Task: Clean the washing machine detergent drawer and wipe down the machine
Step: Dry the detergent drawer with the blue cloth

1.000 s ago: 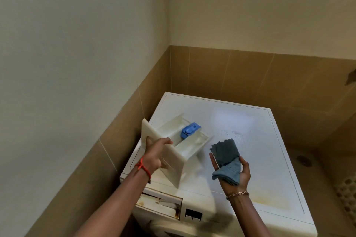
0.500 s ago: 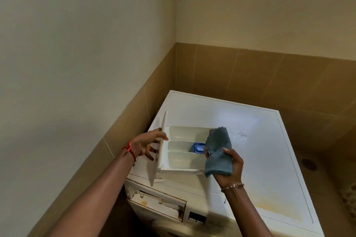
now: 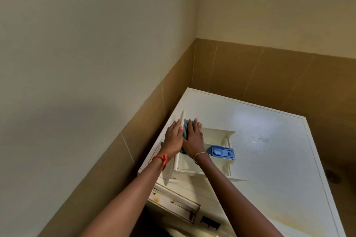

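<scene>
R grip (image 3: 194, 137) flat, presses cloth (image 3: 185, 129) on drawer (image 3: 216, 135) front; L grip (image 3: 173, 138) flat behind.

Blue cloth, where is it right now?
Head view: the cloth is under the right hand, pressed into the detergent drawer at its front panel, which the left hand braces, atop the washing machine, left side.

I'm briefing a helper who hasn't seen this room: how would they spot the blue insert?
Find the white washing machine in the tiled corner; a white detergent drawer lies on its top. Inside the drawer, right of the right hand, sits the blue insert. It is the only bright blue hard plastic; the cloth is dull grey-blue.
</scene>
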